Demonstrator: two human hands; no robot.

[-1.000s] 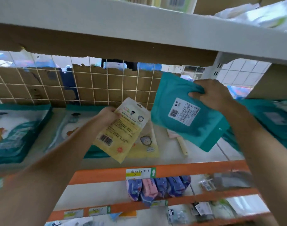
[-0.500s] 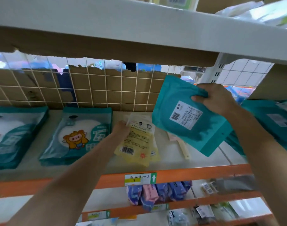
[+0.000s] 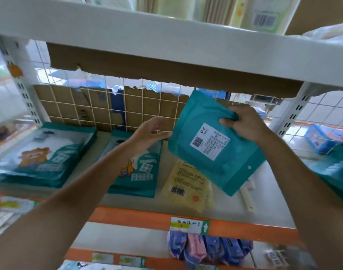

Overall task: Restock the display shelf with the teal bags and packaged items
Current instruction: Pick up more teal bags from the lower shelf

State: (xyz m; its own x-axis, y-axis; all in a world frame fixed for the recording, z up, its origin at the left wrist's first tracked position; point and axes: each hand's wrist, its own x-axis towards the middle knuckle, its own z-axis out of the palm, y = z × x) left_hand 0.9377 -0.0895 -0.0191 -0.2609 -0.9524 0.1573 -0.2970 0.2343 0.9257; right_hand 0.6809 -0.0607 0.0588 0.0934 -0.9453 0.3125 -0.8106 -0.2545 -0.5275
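Head view, right hand (image 3: 242, 123): pinching the top edge of the teal bag (image 3: 211, 151), holding it tilted above the shelf (image 3: 270, 209).
Head view, left hand (image 3: 151, 131): reaching with fingers spread to the bag's left edge, gripping nothing (contact unclear).
Stocked: left teal stack (image 3: 46, 154), middle teal stack (image 3: 141, 172) and yellow packet (image 3: 188, 184) are lying on the shelf.
Outstanding: the held bag is awaiting placement; judged partway.

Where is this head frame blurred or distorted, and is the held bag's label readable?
Head view: motion blur smears the left bag stack and the frame's lower corners; wide-angle distortion bows the upper shelf; the label on the teal bag shows a barcode, text too soft.
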